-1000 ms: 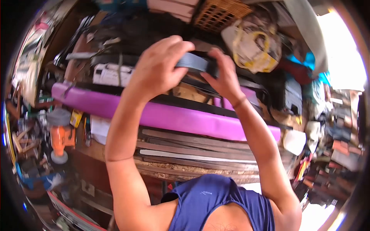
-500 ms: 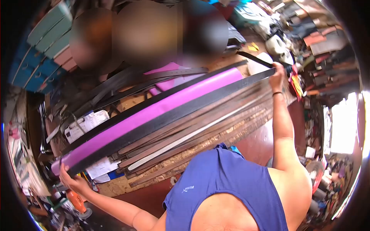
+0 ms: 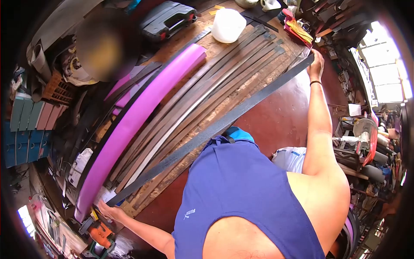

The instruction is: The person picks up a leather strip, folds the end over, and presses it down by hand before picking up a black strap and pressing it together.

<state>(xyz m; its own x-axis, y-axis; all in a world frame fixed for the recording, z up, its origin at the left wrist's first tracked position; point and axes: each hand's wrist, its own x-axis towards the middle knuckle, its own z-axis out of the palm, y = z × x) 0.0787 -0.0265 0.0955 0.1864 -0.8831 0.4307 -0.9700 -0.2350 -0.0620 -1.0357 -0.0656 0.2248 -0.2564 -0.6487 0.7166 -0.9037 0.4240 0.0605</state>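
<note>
A long dark strap (image 3: 215, 127) stretches diagonally across the front edge of the wooden table (image 3: 241, 93), held taut at both ends. My left hand (image 3: 110, 211) grips its lower left end, near an orange power tool. My right hand (image 3: 317, 64) grips its upper right end at the table's far corner. Several similar dark and pale straps (image 3: 202, 95) lie side by side on the table beyond it. A long purple roll (image 3: 138, 116) lies past those straps.
A white plastic jug (image 3: 227, 25) and a black tool case (image 3: 169, 18) stand at the table's far end. An orange power tool (image 3: 101, 233) sits at the lower left. Another person's blurred head (image 3: 99, 52) is at the upper left. Machinery (image 3: 360, 142) crowds the right side.
The view has swung round. My hands have drawn the dark strap away from the purple roll toward the table's front edge, keeping it stretched between them.
</note>
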